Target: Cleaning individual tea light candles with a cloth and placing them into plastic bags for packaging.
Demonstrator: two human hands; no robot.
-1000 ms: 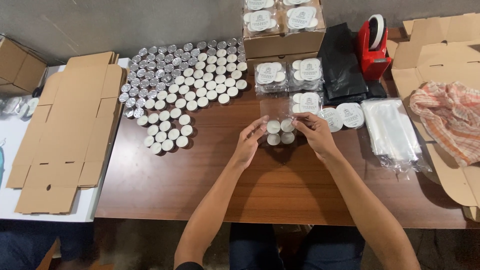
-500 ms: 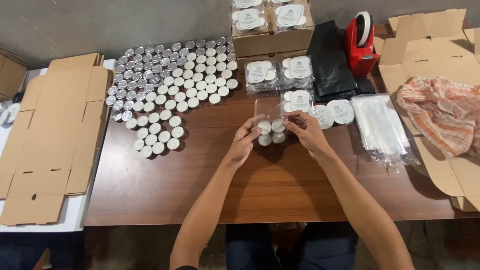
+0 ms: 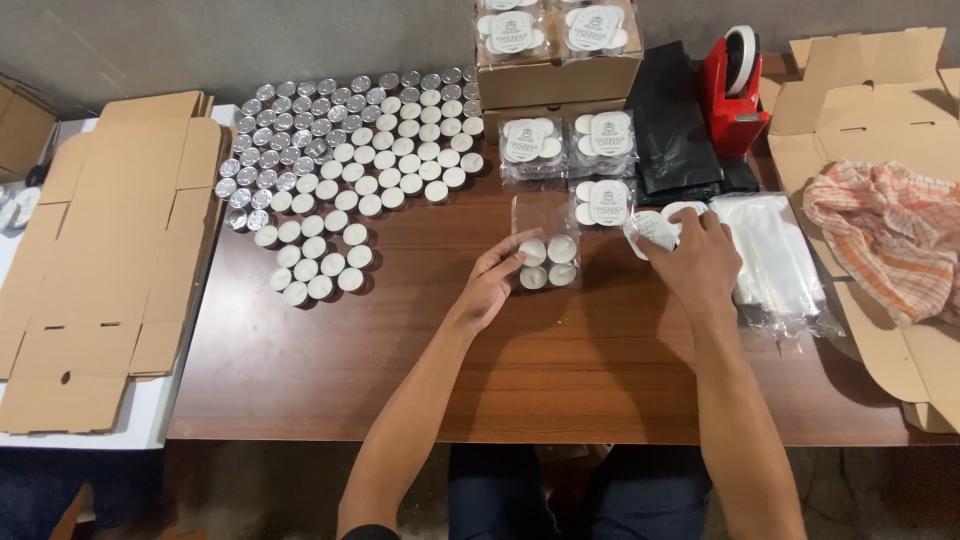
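My left hand (image 3: pixel 492 282) rests on the brown table (image 3: pixel 420 350), fingers touching a clear bag (image 3: pixel 548 250) that holds several white tealight candles. My right hand (image 3: pixel 695 260) is off to the right, its fingers closed on a round white label (image 3: pixel 650 228) from a small stack beside the clear bags. Three filled and labelled candle packs (image 3: pixel 570 160) lie just beyond the bag.
Several loose tealights (image 3: pixel 350 170) cover the table's left half. Flat cardboard blanks (image 3: pixel 100 260) lie at far left. A box of packed candles (image 3: pixel 555 50), black bags (image 3: pixel 670 120), a red tape dispenser (image 3: pixel 735 85), empty clear bags (image 3: pixel 775 255) and a checked cloth (image 3: pixel 890 235) in an open carton sit at back and right.
My right hand left the candle bag and moved right to the round labels. My left hand stays on the bag.
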